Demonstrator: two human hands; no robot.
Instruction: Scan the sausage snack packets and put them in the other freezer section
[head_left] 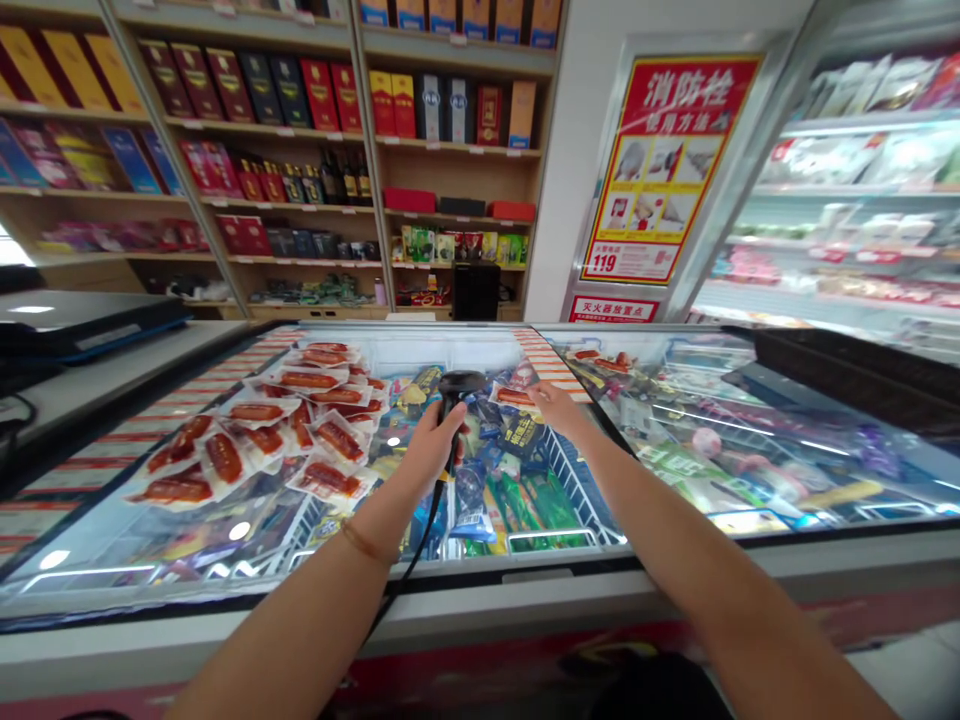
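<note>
My left hand [437, 442] is wrapped round the handle of a black barcode scanner [460, 381], held above the chest freezer. Its black cable [421, 545] runs down past my wrist. To the right, my right hand [559, 405] pinches the edge of a vacuum-packed sausage [513, 397] in clear wrap, just beside the scanner's head. Several similar sausage packs [339, 438] lie heaped on the glass lid to the left. Two more such packs [600, 360] rest on the glass at the far right of my right hand.
Below the glass, wire baskets [574, 480] hold frozen goods, including green packets [536, 505]. A dark flat device [82, 320] sits on the counter at left. A long dark box [862, 380] lies on the freezer's right side. Shelves [300, 130] of boxes and bottles stand behind.
</note>
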